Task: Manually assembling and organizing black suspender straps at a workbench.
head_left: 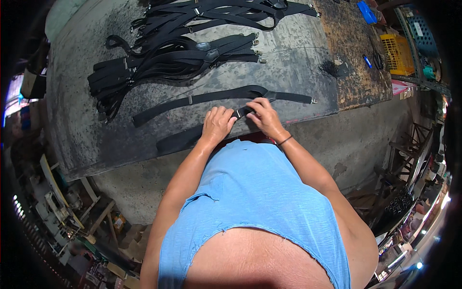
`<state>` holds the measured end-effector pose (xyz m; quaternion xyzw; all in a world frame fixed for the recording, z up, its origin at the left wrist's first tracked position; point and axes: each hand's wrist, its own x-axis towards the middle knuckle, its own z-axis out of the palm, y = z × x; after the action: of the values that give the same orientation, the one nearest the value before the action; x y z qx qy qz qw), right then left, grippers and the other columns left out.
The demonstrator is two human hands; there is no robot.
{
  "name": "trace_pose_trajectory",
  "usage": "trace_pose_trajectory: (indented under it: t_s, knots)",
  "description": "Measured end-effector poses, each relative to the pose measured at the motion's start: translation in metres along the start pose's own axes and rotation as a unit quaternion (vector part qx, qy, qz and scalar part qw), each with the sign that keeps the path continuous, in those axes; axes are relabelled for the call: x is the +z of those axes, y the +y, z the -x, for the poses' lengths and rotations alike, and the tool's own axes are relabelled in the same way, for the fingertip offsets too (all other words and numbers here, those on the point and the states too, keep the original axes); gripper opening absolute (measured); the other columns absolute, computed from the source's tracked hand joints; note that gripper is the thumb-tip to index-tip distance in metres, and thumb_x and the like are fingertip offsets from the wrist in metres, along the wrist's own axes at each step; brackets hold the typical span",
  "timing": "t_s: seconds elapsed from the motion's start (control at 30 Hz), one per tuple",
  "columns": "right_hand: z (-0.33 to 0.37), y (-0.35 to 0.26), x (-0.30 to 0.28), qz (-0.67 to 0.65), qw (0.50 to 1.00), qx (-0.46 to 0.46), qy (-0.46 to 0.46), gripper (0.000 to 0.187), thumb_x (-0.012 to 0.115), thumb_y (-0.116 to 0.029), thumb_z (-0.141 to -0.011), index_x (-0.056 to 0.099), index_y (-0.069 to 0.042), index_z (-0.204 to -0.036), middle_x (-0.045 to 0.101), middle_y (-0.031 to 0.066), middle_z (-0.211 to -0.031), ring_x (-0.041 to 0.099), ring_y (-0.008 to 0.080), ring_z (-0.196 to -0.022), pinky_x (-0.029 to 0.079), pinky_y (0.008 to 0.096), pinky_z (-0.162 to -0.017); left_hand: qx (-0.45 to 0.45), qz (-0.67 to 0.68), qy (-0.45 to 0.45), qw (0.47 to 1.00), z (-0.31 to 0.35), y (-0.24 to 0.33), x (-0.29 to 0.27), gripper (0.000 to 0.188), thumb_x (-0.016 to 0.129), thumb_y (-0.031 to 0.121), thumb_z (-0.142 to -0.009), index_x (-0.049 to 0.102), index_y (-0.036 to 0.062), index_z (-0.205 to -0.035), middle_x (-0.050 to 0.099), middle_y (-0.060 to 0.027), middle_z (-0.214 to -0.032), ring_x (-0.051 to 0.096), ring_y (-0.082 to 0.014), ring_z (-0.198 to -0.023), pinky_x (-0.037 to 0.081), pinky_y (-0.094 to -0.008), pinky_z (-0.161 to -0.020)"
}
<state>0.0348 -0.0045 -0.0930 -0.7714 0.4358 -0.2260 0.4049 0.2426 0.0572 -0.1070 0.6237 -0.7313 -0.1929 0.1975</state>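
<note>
A pair of black elastic suspenders (pixel 202 98) lies stretched across the worktable near its front edge. One of its straps (pixel 179 139) runs closest to me, along the table's edge. My left hand (pixel 218 126) is closed on this near strap, fingers bent over it and thumb toward the right. Just right of that thumb, a small metal slider (pixel 238 113) shows on the strap. My right hand (pixel 264 118) pinches the strap beyond the slider, close to the dark joining patch (pixel 270 95). A metal clip (pixel 314 101) ends the far strap on the right.
Behind lie two heaps of black suspenders, a nearer pile (pixel 163 65) and a farther pile (pixel 207 14), with metal clips. The table's right end (pixel 356 53) is worn and brown, holding a blue marker-like object (pixel 367 61) and black thread (pixel 329 69). A yellow basket (pixel 397 54) stands beyond.
</note>
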Motion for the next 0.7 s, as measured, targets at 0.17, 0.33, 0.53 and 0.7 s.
trace_pose_trajectory:
  t_s: [0.17,0.33,0.53,0.7]
  knots:
    - [0.015,0.021,-0.027,0.032,0.998,0.041,0.046,0.023,0.071,-0.007,-0.084,0.066,-0.006,-0.106,0.062,0.0121,-0.096,0.064,0.0316,-0.081,0.052,0.0385,-0.072,-0.023,-0.005,0.02,1.0,0.002,0.003,0.001,0.028,0.077,0.024,-0.078,0.066,0.0102,-0.1,0.058,-0.0064,-0.089,0.057,-0.0273,-0.086,0.047,-0.0409,-0.076]
    - [0.002,0.012,-0.013,0.052,0.997,-0.052,-0.033,0.028,0.072,-0.011,-0.084,0.064,-0.008,-0.111,0.062,0.0107,-0.09,0.064,0.0313,-0.08,0.052,0.0398,-0.069,-0.024,0.009,0.013,1.0,0.0,0.004,-0.005,0.029,0.078,0.025,-0.077,0.069,0.0081,-0.099,0.062,-0.0079,-0.089,0.06,-0.0297,-0.085,0.05,-0.042,-0.076]
    - [-0.013,0.007,0.013,0.122,0.983,-0.1,-0.099,0.038,0.073,-0.019,-0.083,0.061,-0.014,-0.118,0.062,0.007,-0.087,0.065,0.0291,-0.084,0.053,0.042,-0.068,-0.018,0.012,-0.004,1.0,-0.001,0.005,-0.01,0.031,0.078,0.025,-0.076,0.069,0.0071,-0.099,0.065,-0.0079,-0.088,0.063,-0.0302,-0.084,0.053,-0.0424,-0.074]
    - [-0.017,0.015,0.013,0.125,0.979,-0.105,-0.118,0.035,0.072,-0.017,-0.083,0.062,-0.013,-0.116,0.062,0.0076,-0.085,0.065,0.03,-0.081,0.054,0.0421,-0.068,-0.013,-0.025,-0.009,1.0,-0.002,0.005,-0.006,0.028,0.078,0.026,-0.076,0.068,0.0094,-0.097,0.065,-0.0075,-0.085,0.064,-0.0295,-0.083,0.054,-0.0426,-0.071]
